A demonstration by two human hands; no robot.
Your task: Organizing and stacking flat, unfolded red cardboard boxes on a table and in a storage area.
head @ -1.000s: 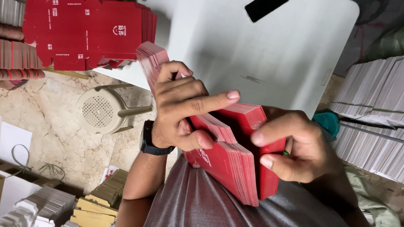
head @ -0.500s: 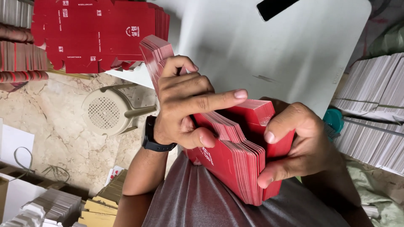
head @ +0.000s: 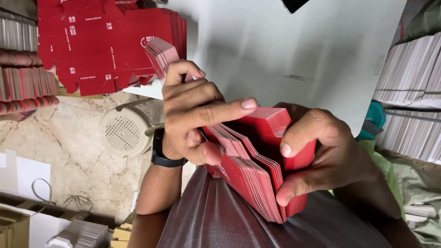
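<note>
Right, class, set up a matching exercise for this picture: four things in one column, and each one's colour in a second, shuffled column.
Things:
1. stack of flat cards held by both hands
2. wristwatch
3. round fan on the floor
4. big sheet behind the hands

Colours:
A. black
B. white
C. red
D. beige

Pairs: 1-C, 2-A, 3-D, 4-B

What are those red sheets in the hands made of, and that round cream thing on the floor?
The red sheets look like thin printed card: matte red faces, pale cut edges fanning apart between the left hand and right hand. The round cream thing seems to be moulded plastic, smooth with a grid of small holes. The floor looks like polished mottled stone.
</note>
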